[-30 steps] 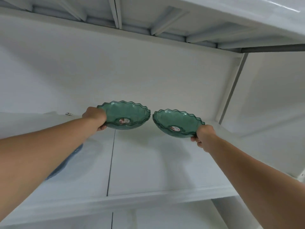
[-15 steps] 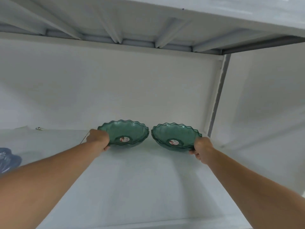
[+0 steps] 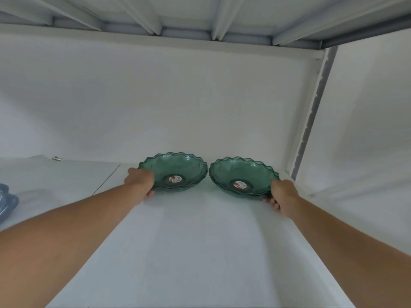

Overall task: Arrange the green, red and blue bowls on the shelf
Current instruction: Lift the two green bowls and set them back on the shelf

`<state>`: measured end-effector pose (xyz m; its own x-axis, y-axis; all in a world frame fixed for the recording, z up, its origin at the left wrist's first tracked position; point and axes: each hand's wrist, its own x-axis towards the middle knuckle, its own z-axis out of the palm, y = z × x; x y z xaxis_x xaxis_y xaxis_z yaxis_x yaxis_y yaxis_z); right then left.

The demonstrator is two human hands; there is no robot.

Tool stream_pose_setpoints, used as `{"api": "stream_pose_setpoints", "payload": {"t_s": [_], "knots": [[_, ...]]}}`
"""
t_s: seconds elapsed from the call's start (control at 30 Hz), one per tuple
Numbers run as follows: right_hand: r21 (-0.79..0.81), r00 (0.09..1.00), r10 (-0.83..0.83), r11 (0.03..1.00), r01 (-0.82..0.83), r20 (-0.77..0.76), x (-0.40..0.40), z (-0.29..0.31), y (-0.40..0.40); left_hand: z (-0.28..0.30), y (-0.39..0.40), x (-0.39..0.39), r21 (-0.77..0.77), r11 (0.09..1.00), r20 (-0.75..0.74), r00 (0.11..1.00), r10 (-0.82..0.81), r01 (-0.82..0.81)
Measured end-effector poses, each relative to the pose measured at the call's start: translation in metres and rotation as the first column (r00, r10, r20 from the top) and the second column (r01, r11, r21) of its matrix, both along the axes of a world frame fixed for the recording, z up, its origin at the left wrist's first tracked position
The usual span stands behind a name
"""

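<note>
Two translucent green bowls with wavy rims sit side by side at the back of the white shelf, their rims almost touching. My left hand grips the near left rim of the left green bowl. The right green bowl is held at its near right rim by my right hand. Each bowl has a round red and white sticker in its middle. A blue bowl shows partly at the far left edge of the shelf. No red bowl is in view.
The white back wall rises right behind the bowls. A white shelf upright stands just right of the right bowl. The shelf above with its ribs hangs overhead. A small object lies at the back left.
Both hands have carried the green bowls down and back until they rest at the rear of the shelf. The view has shifted right, so the blue bowl sits at the left edge.
</note>
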<state>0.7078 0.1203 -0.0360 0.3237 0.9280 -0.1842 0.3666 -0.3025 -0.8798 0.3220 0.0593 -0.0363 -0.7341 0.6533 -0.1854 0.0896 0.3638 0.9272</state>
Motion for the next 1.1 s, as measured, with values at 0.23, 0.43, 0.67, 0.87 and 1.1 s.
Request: {"api": "stream_pose_setpoints", "payload": {"t_s": [0.23,0.43,0.67,0.87,1.1], "knots": [[0.257,0.647,-0.083,0.95,-0.179,0.758,0.012,0.018,-0.021,0.026,-0.035,-0.004,-0.129,0.978,-0.656,0.725,-0.209,0.166],[0.056,0.432,0.205,0.853,-0.519,0.878,-0.031,0.04,-0.047,0.046,-0.066,0.009,-0.291,0.894,-0.753,0.495,-0.434,0.341],[0.089,0.411,0.281,0.725,-0.683,0.867,-0.085,0.039,-0.082,0.043,-0.113,0.019,-0.285,0.891,-0.796,0.43,-0.426,0.354],[0.087,0.449,0.319,0.728,-0.68,0.835,-0.112,0.045,-0.126,0.046,-0.164,0.002,-0.257,0.893,-0.794,0.446,-0.413,0.369],[0.086,0.489,0.288,0.789,-0.609,0.824,-0.154,0.039,-0.214,0.041,-0.235,-0.029,-0.256,0.867,-0.783,0.434,-0.445,0.427]]}}
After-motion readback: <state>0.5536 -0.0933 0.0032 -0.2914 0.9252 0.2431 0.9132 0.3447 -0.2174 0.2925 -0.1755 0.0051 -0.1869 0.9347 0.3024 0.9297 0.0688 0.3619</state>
